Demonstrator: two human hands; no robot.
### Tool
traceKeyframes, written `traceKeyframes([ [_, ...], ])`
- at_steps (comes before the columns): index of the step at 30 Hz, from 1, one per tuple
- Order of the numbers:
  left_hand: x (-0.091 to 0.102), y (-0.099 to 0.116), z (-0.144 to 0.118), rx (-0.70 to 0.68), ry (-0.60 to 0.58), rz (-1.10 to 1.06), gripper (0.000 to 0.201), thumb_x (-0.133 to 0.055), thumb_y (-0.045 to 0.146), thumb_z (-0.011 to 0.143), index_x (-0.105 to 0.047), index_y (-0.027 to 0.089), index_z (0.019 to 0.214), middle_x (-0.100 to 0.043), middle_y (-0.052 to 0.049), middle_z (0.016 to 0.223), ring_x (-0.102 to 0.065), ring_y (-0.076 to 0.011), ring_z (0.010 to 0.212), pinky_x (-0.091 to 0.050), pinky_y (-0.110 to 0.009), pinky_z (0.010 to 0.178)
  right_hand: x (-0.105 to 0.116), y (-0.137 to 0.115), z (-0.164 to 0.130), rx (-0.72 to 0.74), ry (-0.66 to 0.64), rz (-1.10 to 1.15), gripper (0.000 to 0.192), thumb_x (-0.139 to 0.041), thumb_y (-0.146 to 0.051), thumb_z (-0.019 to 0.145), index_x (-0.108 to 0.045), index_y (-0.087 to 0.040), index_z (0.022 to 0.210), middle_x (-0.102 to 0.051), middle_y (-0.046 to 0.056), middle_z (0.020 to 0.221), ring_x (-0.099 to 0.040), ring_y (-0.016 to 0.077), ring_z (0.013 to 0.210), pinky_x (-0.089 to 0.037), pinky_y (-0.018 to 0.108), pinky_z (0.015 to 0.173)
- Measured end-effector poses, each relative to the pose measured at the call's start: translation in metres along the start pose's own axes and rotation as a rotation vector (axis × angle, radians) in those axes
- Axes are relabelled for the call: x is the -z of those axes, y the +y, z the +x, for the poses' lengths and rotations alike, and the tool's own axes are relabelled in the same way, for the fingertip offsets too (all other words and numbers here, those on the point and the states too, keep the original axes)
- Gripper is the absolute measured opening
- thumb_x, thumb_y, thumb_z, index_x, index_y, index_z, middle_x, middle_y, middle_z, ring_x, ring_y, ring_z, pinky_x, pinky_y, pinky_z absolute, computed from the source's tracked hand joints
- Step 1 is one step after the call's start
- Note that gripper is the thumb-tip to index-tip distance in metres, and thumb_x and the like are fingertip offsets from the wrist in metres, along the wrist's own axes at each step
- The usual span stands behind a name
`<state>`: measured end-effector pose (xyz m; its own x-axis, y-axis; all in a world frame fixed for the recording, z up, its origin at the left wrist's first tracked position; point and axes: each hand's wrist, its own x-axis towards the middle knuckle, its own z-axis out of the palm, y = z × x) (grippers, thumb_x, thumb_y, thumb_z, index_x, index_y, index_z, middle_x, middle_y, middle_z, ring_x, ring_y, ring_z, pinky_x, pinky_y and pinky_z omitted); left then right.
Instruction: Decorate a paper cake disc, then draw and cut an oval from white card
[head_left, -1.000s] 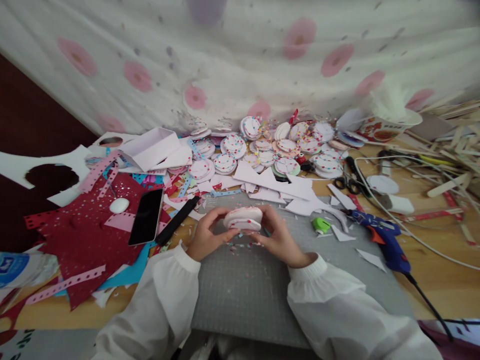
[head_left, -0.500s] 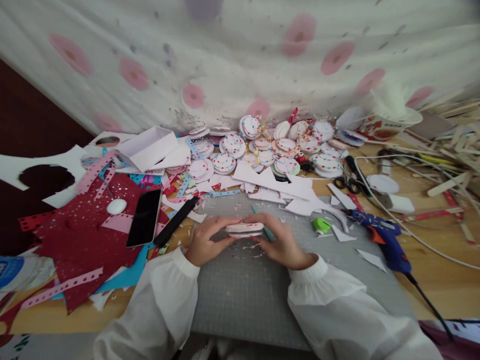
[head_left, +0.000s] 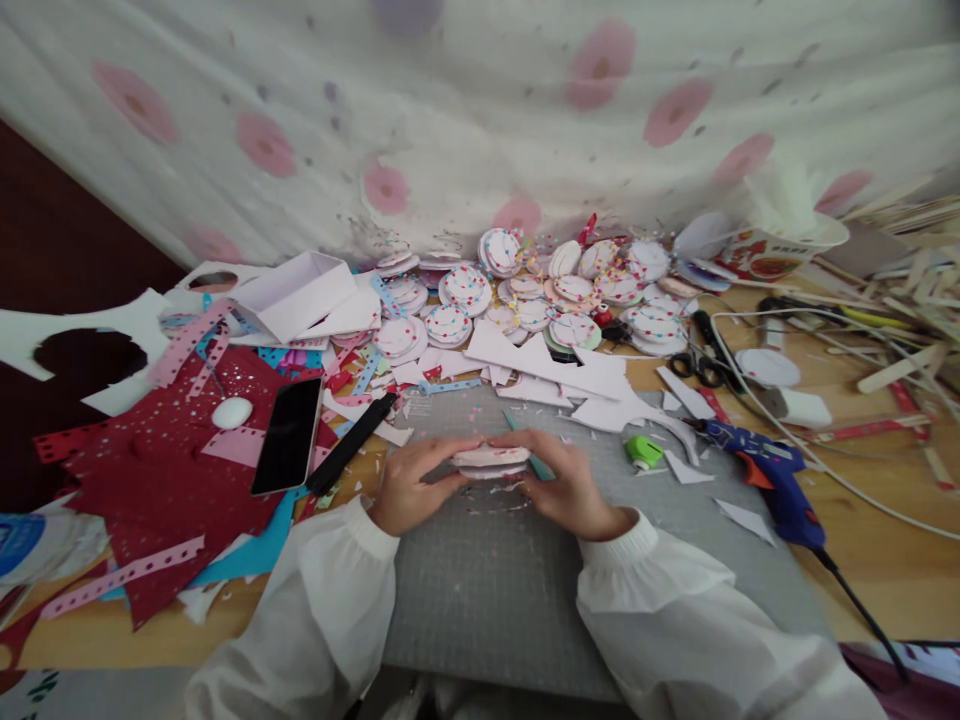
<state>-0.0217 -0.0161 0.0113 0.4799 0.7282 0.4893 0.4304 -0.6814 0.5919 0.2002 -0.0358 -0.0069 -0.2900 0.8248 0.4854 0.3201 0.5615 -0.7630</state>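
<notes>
Between my two hands is a small layered white paper disc point(head_left: 491, 460), seen nearly edge-on, with reddish marks on its rim. My left hand point(head_left: 416, 485) grips its left side, fingers on top and thumb below. The right side is pinched the same way by my right hand point(head_left: 566, 490). A loop of thin beaded wire point(head_left: 499, 505) shows beneath the disc, just over the grey cutting mat point(head_left: 487, 600). Part of a teal stick-like tool point(head_left: 538, 465) shows behind my right fingers.
Several finished-looking beaded paper discs point(head_left: 465, 290) crowd the back. White paper scraps point(head_left: 555, 370) lie before them. At right are a blue glue gun point(head_left: 765, 465), a green sharpener-like object point(head_left: 643, 452) and scissors point(head_left: 697, 368). At left are a phone point(head_left: 289, 435), a black cutter point(head_left: 352, 445) and red paper point(head_left: 180, 480).
Both hands keep their hold on the paper disc. Its top face tilts slightly more into sight, and the wire loop beneath has shifted a little.
</notes>
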Motion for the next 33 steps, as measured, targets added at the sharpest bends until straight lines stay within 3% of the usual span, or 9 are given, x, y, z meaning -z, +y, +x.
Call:
traceKeyframes([
  [10,-0.0002,0.0075,0.0037,0.011,-0.001,0.007,0.027,-0.071,0.027,0.082,-0.068,0.020,0.108,-0.076,-0.006,0.101,-0.073,-0.0177,0.090,-0.057,-0.026,0.082,-0.0001,0.0016,0.0007,0.032,0.034,0.006,0.032,-0.058,-0.007,0.083,-0.064,-0.022,0.110,-0.074,0.005,0.097,-0.071,0.0174,0.087,-0.056,0.027,0.077],
  [19,0.0003,0.0025,0.0000,-0.017,-0.008,-0.015,0.028,-0.068,0.028,0.085,-0.067,0.019,0.111,-0.076,-0.008,0.101,-0.073,-0.0181,0.088,-0.056,-0.026,0.080,-0.0017,0.0045,-0.0027,0.005,0.015,-0.026,0.032,-0.057,-0.006,0.080,-0.062,-0.022,0.108,-0.073,0.004,0.095,-0.070,0.0170,0.086,-0.055,0.027,0.075],
  [26,0.0001,0.0040,0.0007,-0.035,0.004,-0.032,0.026,-0.064,0.031,0.088,-0.068,0.018,0.111,-0.076,-0.009,0.099,-0.073,-0.0184,0.086,-0.056,-0.026,0.080,-0.0014,0.0014,-0.0021,0.011,0.028,-0.029,0.021,-0.060,-0.012,0.084,-0.063,-0.022,0.103,-0.073,0.003,0.090,-0.070,0.0160,0.082,-0.054,0.025,0.073],
  [30,-0.0019,0.0020,-0.0024,0.034,0.001,-0.043,0.028,-0.069,0.029,0.083,-0.069,0.018,0.110,-0.076,-0.008,0.099,-0.072,-0.0191,0.087,-0.056,-0.026,0.080,-0.0025,0.0025,-0.0030,-0.037,0.024,-0.015,0.021,-0.060,-0.011,0.083,-0.063,-0.021,0.102,-0.073,0.002,0.089,-0.068,0.0155,0.081,-0.052,0.025,0.073],
  [33,-0.0058,-0.0015,-0.0054,0.206,0.022,-0.078,0.033,-0.075,0.029,0.075,-0.070,0.018,0.106,-0.076,-0.008,0.095,-0.071,-0.0207,0.084,-0.056,-0.029,0.078,-0.0061,0.0036,-0.0028,-0.126,0.005,0.014,0.017,-0.063,-0.018,0.083,-0.064,-0.020,0.100,-0.072,0.002,0.085,-0.067,0.0156,0.077,-0.052,0.025,0.070],
])
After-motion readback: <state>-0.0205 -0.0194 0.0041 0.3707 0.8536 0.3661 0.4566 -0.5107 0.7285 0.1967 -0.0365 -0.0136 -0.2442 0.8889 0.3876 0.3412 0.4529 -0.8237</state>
